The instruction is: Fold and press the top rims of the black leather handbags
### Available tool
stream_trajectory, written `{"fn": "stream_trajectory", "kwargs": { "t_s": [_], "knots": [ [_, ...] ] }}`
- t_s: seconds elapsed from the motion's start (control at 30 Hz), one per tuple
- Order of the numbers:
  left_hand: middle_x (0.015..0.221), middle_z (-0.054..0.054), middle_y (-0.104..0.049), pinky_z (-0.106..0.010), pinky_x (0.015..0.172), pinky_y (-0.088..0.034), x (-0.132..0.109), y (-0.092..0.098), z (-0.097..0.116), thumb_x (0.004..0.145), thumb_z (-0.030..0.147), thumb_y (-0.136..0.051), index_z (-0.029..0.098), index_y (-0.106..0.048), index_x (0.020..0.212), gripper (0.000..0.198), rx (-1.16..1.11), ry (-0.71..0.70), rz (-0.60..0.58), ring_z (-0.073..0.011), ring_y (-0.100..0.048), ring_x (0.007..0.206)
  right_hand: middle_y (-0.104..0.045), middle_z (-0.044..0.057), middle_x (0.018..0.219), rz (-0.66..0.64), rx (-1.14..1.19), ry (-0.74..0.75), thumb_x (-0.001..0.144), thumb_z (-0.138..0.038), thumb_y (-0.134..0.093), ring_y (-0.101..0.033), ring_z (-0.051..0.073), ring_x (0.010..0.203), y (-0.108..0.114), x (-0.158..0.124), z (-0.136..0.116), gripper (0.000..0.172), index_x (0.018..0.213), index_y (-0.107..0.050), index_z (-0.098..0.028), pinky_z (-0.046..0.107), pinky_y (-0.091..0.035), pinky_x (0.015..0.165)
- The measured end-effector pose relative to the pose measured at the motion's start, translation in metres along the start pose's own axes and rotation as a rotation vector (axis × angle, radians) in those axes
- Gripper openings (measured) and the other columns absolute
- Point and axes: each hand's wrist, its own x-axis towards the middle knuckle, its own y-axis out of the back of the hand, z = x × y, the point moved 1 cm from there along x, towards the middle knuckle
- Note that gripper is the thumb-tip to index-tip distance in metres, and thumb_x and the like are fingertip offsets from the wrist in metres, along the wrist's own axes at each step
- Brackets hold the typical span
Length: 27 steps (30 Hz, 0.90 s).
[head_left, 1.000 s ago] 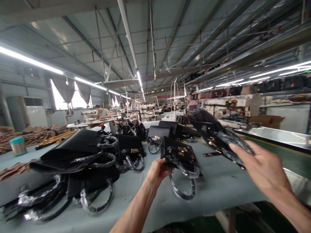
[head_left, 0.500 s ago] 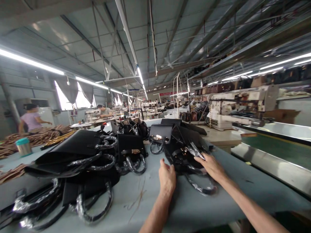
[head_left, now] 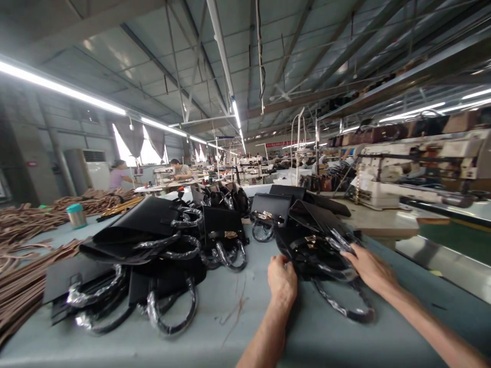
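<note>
Head view: left hand (head_left: 282, 278) curled onto near corner of black handbag (head_left: 307, 250), gripping it. Right hand (head_left: 370, 268) flat, fingers spread, resting on bag's top beside film-wrapped handles (head_left: 345, 306). Bag lies on grey table (head_left: 230, 342), right of centre, touching other black bags behind. Likely steadier held by body than by slippery wrap. Left: heap of handbags (head_left: 149, 240), brown straps (head_left: 19, 281). Beyond: teal-lidded cup (head_left: 76, 215), sewing machine (head_left: 402, 189), worker in pink top (head_left: 117, 175).
</note>
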Motion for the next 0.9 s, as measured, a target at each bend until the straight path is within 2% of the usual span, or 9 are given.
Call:
{"fn": "stream_trajectory", "kwargs": {
  "t_s": [0.07,0.23,0.33,0.4,0.5,0.57,0.63,0.73,0.9],
  "knots": [
    [0.090,-0.010,-0.061,-0.029,0.078,-0.038,0.000,-0.002,-0.001,0.076,0.017,-0.044,0.016,-0.062,0.082,0.019,-0.012,-0.023,-0.016,-0.0222,-0.055,0.087,-0.064,0.007,0.062,-0.025,-0.032,0.038,0.083,-0.041,-0.038,-0.059,0.023,0.058,0.002,-0.003,-0.002,0.028,0.075,-0.056,-0.020,0.029,-0.034,0.053],
    [0.087,-0.010,-0.059,-0.031,0.084,-0.037,0.002,-0.004,-0.002,0.079,0.021,-0.046,0.017,-0.061,0.089,0.018,-0.129,-0.043,-0.019,-0.0233,-0.055,0.088,-0.066,0.008,0.069,-0.032,-0.130,0.183,0.082,-0.035,-0.044,-0.062,0.025,0.069,0.033,-0.010,-0.022,0.019,0.081,-0.057,-0.020,0.030,-0.035,0.059],
    [0.111,-0.012,-0.053,-0.033,0.091,-0.035,-0.002,0.000,0.003,0.082,0.029,-0.046,0.019,-0.059,0.102,0.026,-0.180,-0.089,0.028,-0.0242,-0.051,0.100,-0.066,0.009,0.071,-0.015,-0.170,0.233,0.086,-0.030,-0.039,-0.062,0.025,0.071,0.057,-0.016,-0.048,0.022,0.089,-0.057,-0.019,0.032,-0.037,0.062],
    [0.130,-0.009,-0.042,-0.035,0.098,-0.029,-0.007,0.004,0.007,0.082,0.037,-0.048,0.022,-0.058,0.109,0.032,-0.174,-0.252,0.022,-0.0264,-0.043,0.114,-0.066,0.012,0.073,0.010,-0.188,0.214,0.086,-0.023,-0.034,-0.062,0.026,0.073,0.069,-0.021,-0.067,0.025,0.097,-0.056,-0.015,0.035,-0.038,0.065],
    [0.132,-0.006,-0.043,-0.040,0.105,-0.019,-0.016,0.005,0.009,0.075,0.039,-0.057,0.027,-0.062,0.105,0.032,-0.067,-0.529,-0.183,-0.0306,-0.028,0.126,-0.065,0.020,0.086,0.037,-0.199,0.175,0.082,-0.010,-0.033,-0.062,0.029,0.080,0.082,-0.028,-0.091,0.033,0.108,-0.053,-0.009,0.039,-0.041,0.069],
    [0.129,-0.006,-0.047,-0.044,0.103,-0.021,-0.020,0.002,0.009,0.069,0.036,-0.064,0.027,-0.065,0.097,0.029,0.028,-0.580,-0.313,-0.0336,-0.028,0.124,-0.065,0.023,0.090,0.039,-0.202,0.151,0.080,-0.004,-0.032,-0.062,0.030,0.083,0.088,-0.033,-0.102,0.037,0.111,-0.052,-0.004,0.040,-0.042,0.069],
    [0.128,-0.006,-0.047,-0.045,0.097,-0.028,-0.021,0.000,0.010,0.067,0.032,-0.064,0.025,-0.064,0.089,0.023,0.096,-0.524,-0.320,-0.0341,-0.035,0.118,-0.064,0.026,0.088,0.029,-0.203,0.119,0.078,-0.001,-0.030,-0.063,0.032,0.083,0.093,-0.036,-0.108,0.039,0.110,-0.053,0.000,0.041,-0.043,0.068],
    [0.117,-0.008,-0.053,-0.037,0.086,-0.037,-0.019,0.006,0.014,0.077,0.029,-0.051,0.021,-0.060,0.079,0.012,0.104,-0.391,-0.162,-0.0272,-0.048,0.102,-0.063,0.030,0.087,0.003,-0.203,0.055,0.078,0.001,-0.027,-0.063,0.034,0.082,0.096,-0.040,-0.114,0.039,0.105,-0.055,0.005,0.044,-0.044,0.065],
    [0.077,-0.005,-0.058,-0.030,0.074,-0.039,-0.006,0.035,0.005,0.084,0.042,-0.039,0.017,-0.055,0.077,0.030,-0.270,-0.032,0.178,-0.0205,-0.052,0.078,-0.064,0.025,0.093,-0.119,-0.167,-0.012,0.079,-0.004,-0.044,-0.062,0.029,0.089,0.081,-0.046,-0.123,0.026,0.100,-0.059,0.001,0.039,-0.047,0.071]
  ]
}}
